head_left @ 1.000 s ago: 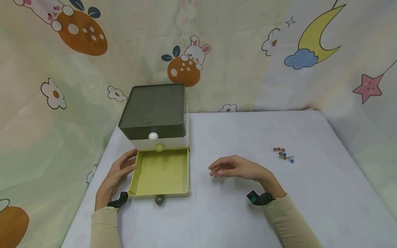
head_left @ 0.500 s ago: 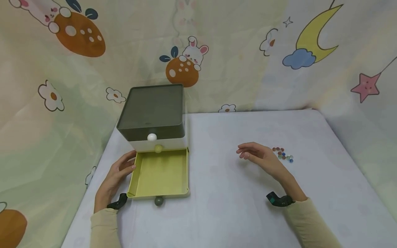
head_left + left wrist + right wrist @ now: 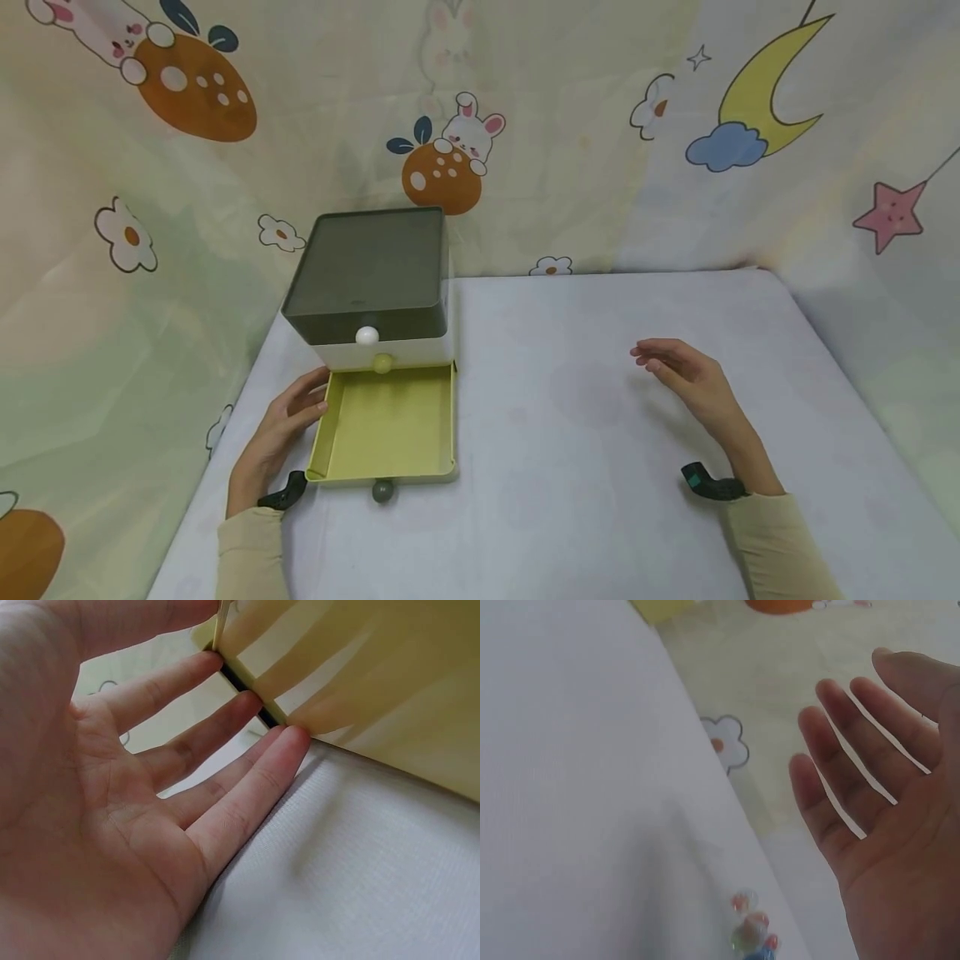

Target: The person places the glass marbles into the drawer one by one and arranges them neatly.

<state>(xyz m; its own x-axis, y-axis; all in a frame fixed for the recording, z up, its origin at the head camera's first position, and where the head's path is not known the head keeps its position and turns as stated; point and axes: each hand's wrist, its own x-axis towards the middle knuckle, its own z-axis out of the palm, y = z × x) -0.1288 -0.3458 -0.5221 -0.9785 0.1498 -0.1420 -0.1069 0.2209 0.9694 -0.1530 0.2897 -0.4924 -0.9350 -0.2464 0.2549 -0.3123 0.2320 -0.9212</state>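
Observation:
My left hand [image 3: 281, 421] rests at the left side of a pulled-out yellow-green drawer [image 3: 393, 421], which has a dark round knob [image 3: 383, 491]. In the left wrist view its fingertips touch the drawer's side wall, the fingers nearly straight. Over the right part of the table hovers my right hand [image 3: 697, 387], holding nothing, its fingers relaxed. Small coloured glass marbles [image 3: 748, 937] lie on the cloth below it in the right wrist view; in the head view that hand hides them.
The drawer belongs to a small drawer cabinet [image 3: 367, 267] with a dark green top, standing at the back left. It has a white knob [image 3: 367, 335] and a yellow-green knob [image 3: 382, 363]. White cloth [image 3: 540, 433] covers the table; a printed curtain [image 3: 562, 183] hangs behind.
My right hand has moved right from beside the drawer to over the marbles, which it now covers in the head view. The left hand and the drawer have stayed put.

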